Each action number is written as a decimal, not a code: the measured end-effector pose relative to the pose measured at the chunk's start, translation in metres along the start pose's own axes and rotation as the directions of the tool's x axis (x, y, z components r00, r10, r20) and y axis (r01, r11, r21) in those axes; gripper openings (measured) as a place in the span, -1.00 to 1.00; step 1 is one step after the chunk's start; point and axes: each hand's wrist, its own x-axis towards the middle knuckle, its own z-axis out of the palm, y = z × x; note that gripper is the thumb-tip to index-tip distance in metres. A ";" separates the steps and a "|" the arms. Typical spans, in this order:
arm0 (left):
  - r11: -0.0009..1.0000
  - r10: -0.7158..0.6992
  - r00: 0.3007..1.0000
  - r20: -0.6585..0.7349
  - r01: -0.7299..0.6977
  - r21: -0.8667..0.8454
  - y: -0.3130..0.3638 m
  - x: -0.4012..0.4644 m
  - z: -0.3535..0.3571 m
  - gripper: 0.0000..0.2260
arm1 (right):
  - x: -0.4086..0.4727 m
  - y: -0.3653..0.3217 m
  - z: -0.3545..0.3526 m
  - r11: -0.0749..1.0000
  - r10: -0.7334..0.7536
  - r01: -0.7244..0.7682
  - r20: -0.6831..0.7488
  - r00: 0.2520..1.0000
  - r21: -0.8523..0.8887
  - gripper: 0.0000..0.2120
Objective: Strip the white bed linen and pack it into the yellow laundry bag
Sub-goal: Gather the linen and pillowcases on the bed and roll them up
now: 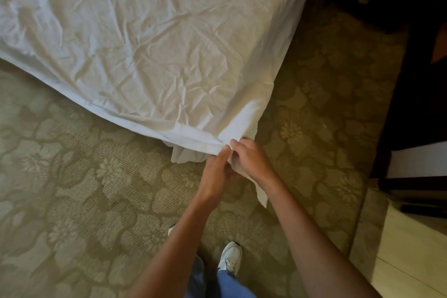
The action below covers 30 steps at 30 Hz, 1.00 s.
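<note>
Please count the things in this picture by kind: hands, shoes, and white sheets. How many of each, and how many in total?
Hands: 2, the left hand and the right hand, both gripping the sheet corner.
Shoes: 1 plainly seen, a white shoe.
White sheets: 1, the sheet on the bed.
Total: 4

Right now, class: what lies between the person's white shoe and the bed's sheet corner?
In the head view, patterned carpet and both forearms lie between the white shoe and the sheet corner.
</note>
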 end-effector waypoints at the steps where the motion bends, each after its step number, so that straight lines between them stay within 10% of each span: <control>1: 1.000 -0.018 0.999 -0.041 0.019 0.023 -0.002 0.001 0.001 -0.58 | -0.002 0.005 -0.001 0.998 -0.012 0.012 0.000 1.000 0.061 -0.77; 8: 0.893 -0.270 0.948 -0.171 0.180 -0.412 0.004 0.000 0.008 -0.63 | -0.013 0.060 -0.009 0.849 0.270 -0.107 -0.251 0.930 0.518 -0.76; 14: 0.741 -0.198 0.978 -0.060 0.109 -0.663 0.004 -0.007 0.017 -0.53 | -0.021 0.103 0.029 0.425 0.436 -0.451 0.260 0.862 0.785 -0.14; 17: 0.737 -0.185 0.983 -0.012 0.131 -0.664 0.003 -0.010 0.018 -0.54 | -0.025 0.091 0.035 0.079 0.371 -0.539 0.477 0.797 0.839 -0.31; 23: 0.797 -0.145 0.984 -0.108 0.052 -0.602 0.006 -0.012 0.010 -0.60 | -0.026 0.086 0.030 -0.261 0.307 -0.177 0.255 0.917 0.949 -0.77; 30: 0.876 -0.337 0.888 -0.312 0.176 -0.448 0.002 -0.013 0.016 -0.61 | -0.054 0.080 -0.032 0.014 0.418 -0.120 0.103 0.902 0.993 -0.65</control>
